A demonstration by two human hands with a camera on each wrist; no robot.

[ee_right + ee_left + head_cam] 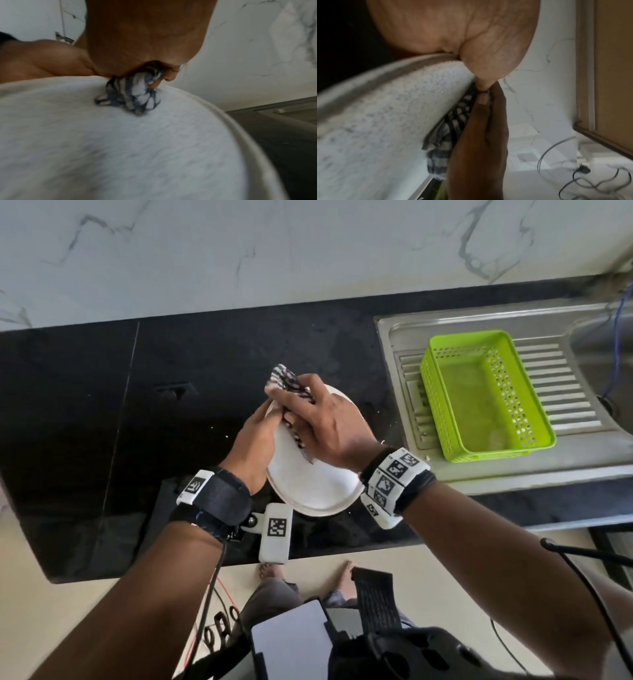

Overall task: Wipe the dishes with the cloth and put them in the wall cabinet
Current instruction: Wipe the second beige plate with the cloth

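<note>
Head view: plate wipe in progress, risk is a slip off the one-handed hold

Head view shows the white plate (pixel 310 474) held tilted above the black bench (pixel 120 405), not resting on it. Left hand (pixel 255 445) grips the plate at its left rim, fingers curled behind it and thumb at the edge. Right hand (pixel 322 419) is closed round the bunched checked cloth (pixel 284 380) and presses it against the plate face near the upper rim.

Right wrist view: cloth (pixel 132 94) wadded between fingers and palm, in contact with the plate (pixel 120 148). Left wrist view: plate rim (pixel 368 83) seated at the base of the thumb; the cloth (pixel 452 129) lies between plate and right hand.

Green basket (pixel 479 392) sits on the steel drainboard (pixel 565 440) to the right, holding no dishes that I can make out. Wall cabinet not in view.

Judgement: wiping step, cabinet step still to come.

Risks:
- Only one rim is held. Hard cloth pressure far from the left hand could lever the plate out of the grip and drop it on the bench
- A damp surface would make that rim hold slippery
- Bunched cloth covers little area, so patches may stay wet
</note>
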